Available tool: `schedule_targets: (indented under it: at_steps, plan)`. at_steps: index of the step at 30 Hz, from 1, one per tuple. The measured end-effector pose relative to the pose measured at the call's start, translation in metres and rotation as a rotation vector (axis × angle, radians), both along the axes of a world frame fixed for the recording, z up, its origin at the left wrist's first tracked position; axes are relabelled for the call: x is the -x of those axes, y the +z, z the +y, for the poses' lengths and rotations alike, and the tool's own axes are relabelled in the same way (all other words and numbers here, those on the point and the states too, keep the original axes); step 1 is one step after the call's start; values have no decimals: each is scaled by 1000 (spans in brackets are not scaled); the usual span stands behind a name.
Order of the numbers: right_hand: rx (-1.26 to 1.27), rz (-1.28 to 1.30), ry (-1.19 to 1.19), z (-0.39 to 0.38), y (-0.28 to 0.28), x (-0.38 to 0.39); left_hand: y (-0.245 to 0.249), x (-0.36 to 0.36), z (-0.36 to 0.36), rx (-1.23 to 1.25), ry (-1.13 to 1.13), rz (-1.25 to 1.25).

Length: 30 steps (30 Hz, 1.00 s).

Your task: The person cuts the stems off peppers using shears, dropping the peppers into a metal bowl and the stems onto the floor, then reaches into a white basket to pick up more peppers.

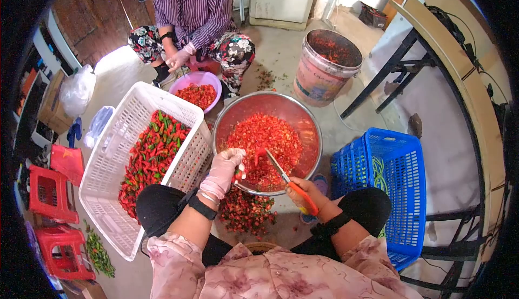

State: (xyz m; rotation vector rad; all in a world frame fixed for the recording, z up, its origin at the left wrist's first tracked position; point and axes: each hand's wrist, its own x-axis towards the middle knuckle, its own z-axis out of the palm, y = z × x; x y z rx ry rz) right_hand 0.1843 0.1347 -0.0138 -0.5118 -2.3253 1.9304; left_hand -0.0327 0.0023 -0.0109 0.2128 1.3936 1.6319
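Gripping a red chilli [258,154], your gloved left hand [224,170] is closed round it above the near side of the steel bowl [316,137]. Your bare right hand [309,193] is shut through the orange handles of the scissors [281,173], whose blades stand parted and point at the chilli.

I would hold the chilli well inside the rim so pieces drop onto the chopped chilli [265,137], and cut with the glove's fingertips back from the blades.

Below the near rim, between your knees, a pile of stems [246,212] lies on the floor. The white basket [108,174] of red and green chillies touches the bowl on your left and the blue basket [405,191] stands just beside it on your right, so open room is mostly straight above. Across the bowl, a co-worker's hand [178,58] hangs over a pink bowl [186,80].
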Motion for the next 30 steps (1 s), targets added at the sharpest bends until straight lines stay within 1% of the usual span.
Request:
schedule_targets:
  at_steps: [1,2,3,4,5,6,8,10,12,14,15,16,17,18,20,21,22,24,25,27,28,30]
  plan:
    - [308,-108,-27,1,7,-3,-6,-2,0,-1,1,2]
    - [617,-217,-54,0,15,-3,-5,-6,0,-14,-45,149]
    - [616,-216,-52,-1,15,-4,-4,-11,2,-27,-90,295]
    - [703,-223,-26,-5,14,-4,-7,-15,4,-110,-142,309]
    - [789,-231,0,-8,15,-4,-3,-18,7,-115,-135,292]
    - [790,-231,0,-9,17,-4,1,-20,8,-121,-127,274]
    - [699,-208,33,-11,25,-5,-10,-18,12,-114,-84,254]
    - [740,-197,54,-10,15,-6,-20,-14,13,-109,-43,237]
    - [780,-186,76,-9,13,-8,-21,-8,12,93,25,144]
    - [621,-282,145,-7,17,-12,-16,-4,9,56,32,162]
    - [621,-282,148,-5,21,-13,-6,-3,5,41,-26,96]
    - [581,-216,135,-2,28,-15,0,-3,3,26,-85,30]
    - [542,-150,120,0,32,-14,-2,-5,7,19,-66,-15]
    - [541,-151,119,2,32,-11,-3,-5,7,19,-67,-16]
    - [201,24,-17,3,33,-3,-1,-7,8,7,-167,-31]
    - [125,-75,-62,0,44,1,5,-10,8,47,-158,-57]
    - [125,-74,-65,2,37,0,7,-10,7,47,-162,-56]
    - [-277,-66,81,7,15,1,8,-9,5,73,-241,-154]
    - [-276,-66,81,8,9,1,7,-9,4,75,-241,-154]
    - [-393,-79,123,7,6,3,5,-9,5,77,-355,-240]
    - [-392,-80,123,6,7,3,6,-10,6,78,-356,-241]
    - [-472,-35,130,3,17,6,9,-13,7,95,-442,-235]
